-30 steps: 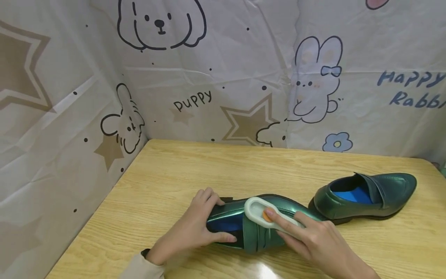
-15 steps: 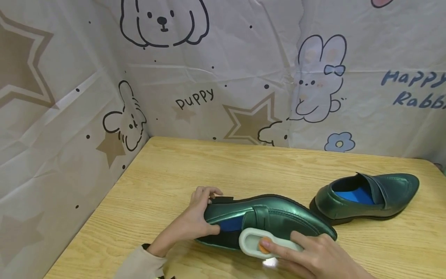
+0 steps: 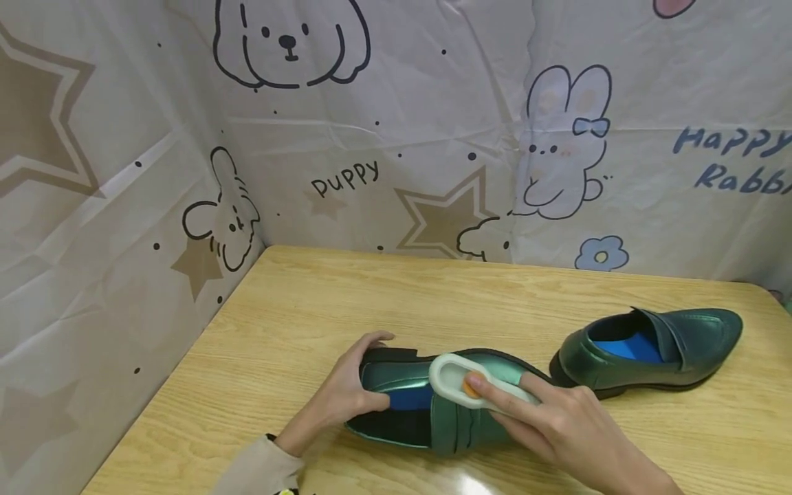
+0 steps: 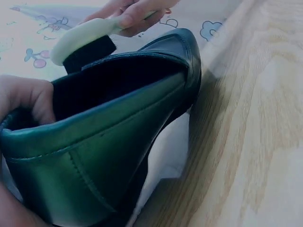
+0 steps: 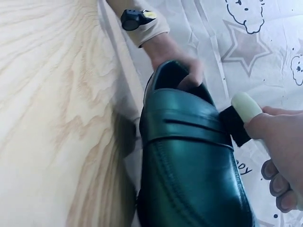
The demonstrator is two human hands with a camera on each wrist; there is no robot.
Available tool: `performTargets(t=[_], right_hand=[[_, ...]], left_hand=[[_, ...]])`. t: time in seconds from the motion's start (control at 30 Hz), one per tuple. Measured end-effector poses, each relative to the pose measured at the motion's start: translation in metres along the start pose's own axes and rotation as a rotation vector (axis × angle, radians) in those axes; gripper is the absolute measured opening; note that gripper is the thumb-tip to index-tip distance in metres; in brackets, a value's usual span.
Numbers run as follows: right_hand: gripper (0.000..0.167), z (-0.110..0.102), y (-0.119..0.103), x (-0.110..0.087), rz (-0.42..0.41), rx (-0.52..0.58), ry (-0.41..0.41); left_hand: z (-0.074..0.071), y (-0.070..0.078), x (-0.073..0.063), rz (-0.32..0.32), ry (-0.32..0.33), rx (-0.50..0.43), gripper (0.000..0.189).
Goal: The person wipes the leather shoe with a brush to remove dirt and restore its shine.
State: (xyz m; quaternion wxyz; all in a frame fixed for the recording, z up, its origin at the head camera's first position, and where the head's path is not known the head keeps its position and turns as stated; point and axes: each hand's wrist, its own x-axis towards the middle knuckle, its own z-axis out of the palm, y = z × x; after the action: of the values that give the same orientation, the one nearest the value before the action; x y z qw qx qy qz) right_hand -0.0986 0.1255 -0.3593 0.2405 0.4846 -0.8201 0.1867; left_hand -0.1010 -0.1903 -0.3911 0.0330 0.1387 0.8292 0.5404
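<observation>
A dark green loafer (image 3: 454,426) with a blue insole lies tilted on its side, toe to the right. My left hand (image 3: 346,388) grips its heel, the thumb inside the opening and the fingers round the heel's outside. In my right hand (image 3: 566,426) is a shoe brush (image 3: 448,381) with a pale green handle; the index finger rests on its orange button. In the right wrist view the black bristles (image 5: 234,125) lie against the loafer's side by the strap. The bristles are hidden in the head view but show in the left wrist view under the brush head (image 4: 83,40).
A second green loafer (image 3: 668,361) stands upright at the right, just beyond the held one's toe. The wooden table (image 3: 346,289) meets a patterned cloth backdrop (image 3: 346,137) at its back and left.
The brush went from the loafer's far side to its near side, then back. The loafer tilted toward its near side and partly back. My left hand shifted toward the heel's end.
</observation>
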Motion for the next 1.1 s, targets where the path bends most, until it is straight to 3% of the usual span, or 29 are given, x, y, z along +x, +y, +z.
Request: performTargets(t=[0.17, 0.37, 0.6, 0.7, 0.83, 0.93, 1.1], right_hand=[[0.042, -0.004, -0.002, 0.004, -0.004, 0.025, -0.005], [0.043, -0.007, -0.007, 0.014, -0.008, 0.031, -0.027], [0.044, 0.002, -0.019, 0.048, 0.026, -0.072, -0.123], [0.056, 0.010, -0.025, 0.064, 0.047, -0.084, -0.199], [0.050, 0.019, -0.030, 0.077, 0.064, -0.077, -0.248], [0.048, 0.023, -0.032, 0.081, 0.066, -0.063, -0.248], [0.049, 0.027, -0.038, 0.080, 0.036, -0.086, -0.239]], left_hand=[[0.004, -0.001, 0.001, 0.139, 0.038, 0.037, 0.089], [0.008, -0.006, 0.004, 0.221, -0.002, 0.125, 0.096], [0.004, -0.019, 0.000, 0.228, -0.113, 0.182, 0.095], [-0.002, -0.022, -0.001, 0.209, -0.208, 0.148, 0.097], [-0.013, -0.023, 0.001, 0.140, -0.355, 0.076, 0.099], [-0.021, -0.021, 0.002, 0.114, -0.407, 0.086, 0.099], [-0.027, -0.017, 0.005, 0.191, -0.435, 0.176, 0.094]])
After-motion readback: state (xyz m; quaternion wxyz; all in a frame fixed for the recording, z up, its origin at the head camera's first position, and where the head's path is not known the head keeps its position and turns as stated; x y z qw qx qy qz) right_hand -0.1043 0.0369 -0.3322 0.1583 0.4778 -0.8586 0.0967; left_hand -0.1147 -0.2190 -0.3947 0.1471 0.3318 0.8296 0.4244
